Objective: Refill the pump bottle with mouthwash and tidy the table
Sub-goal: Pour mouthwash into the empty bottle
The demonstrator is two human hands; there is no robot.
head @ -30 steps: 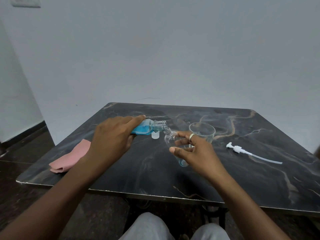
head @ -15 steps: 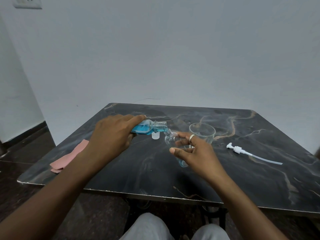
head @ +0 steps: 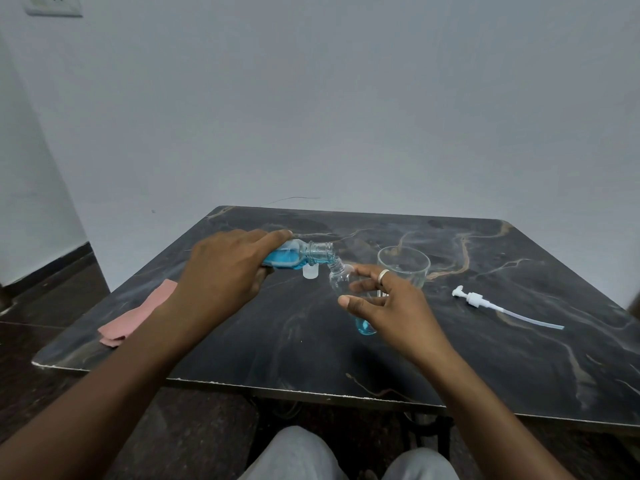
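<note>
Left hand (head: 221, 271): closed round the mouthwash bottle (head: 298, 257), clear plastic with blue liquid, tipped almost flat, ribbed neck towards the right.
Right hand (head: 391, 306): fingers curled round the pump bottle (head: 341, 277), thumb held out; a pale ring on one finger.
Pump bottle: small, clear, slender, tilted, its mouth meeting the mouthwash bottle's; a little blue liquid at its base.
Cap (head: 310, 271): small, white, cylindrical, on the table under the necks.
Glass (head: 403, 265): clear, round, beyond the right hand.
Pump (head: 474, 299): white head with long thin tube, lying flat at right.
Cloth (head: 138, 311): pink, folded, at the left edge.
Table (head: 450, 358): dark, glossy, marble-veined.
</note>
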